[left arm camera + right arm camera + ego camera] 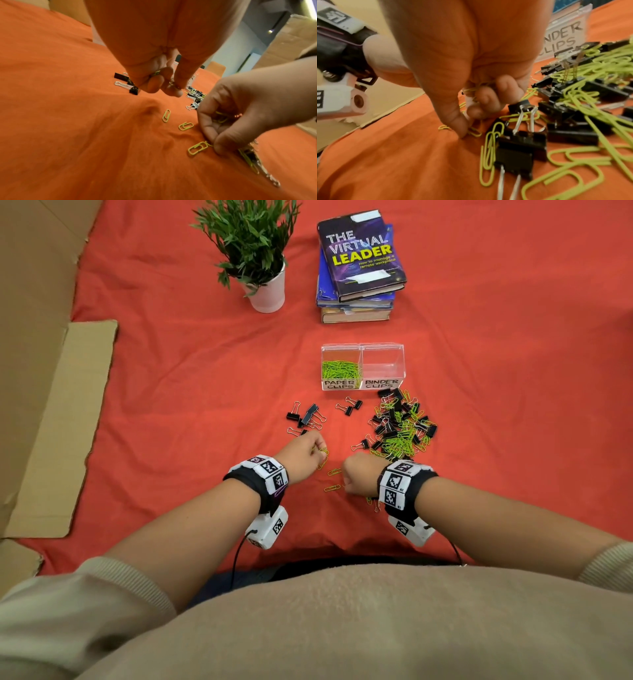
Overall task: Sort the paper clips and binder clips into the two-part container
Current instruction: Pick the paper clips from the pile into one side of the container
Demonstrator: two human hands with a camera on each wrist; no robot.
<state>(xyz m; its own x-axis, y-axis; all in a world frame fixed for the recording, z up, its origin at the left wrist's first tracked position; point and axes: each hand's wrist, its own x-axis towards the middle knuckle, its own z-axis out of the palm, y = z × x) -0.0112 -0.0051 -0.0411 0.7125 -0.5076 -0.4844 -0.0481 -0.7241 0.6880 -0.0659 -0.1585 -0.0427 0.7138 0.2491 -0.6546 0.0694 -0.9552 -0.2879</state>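
Head: left hand (303, 455) grasps green paper clips (333, 473); more lie at its 4 o'clock, mixed pile (400, 428) at 2. Left wrist: loose clips beneath curled fingers (155, 83). Right wrist: right hand (471, 67) clutches clips; binder clips (520, 146) at 4 o'clock.

The right hand (471, 75) curls round green paper clips (476, 87), its thumb (458, 121) pressing another clip (475, 132) to the cloth (402, 155). Just right of it lie black binder clips (520, 146) tangled with more green ones; beyond them stands the container (566, 36).
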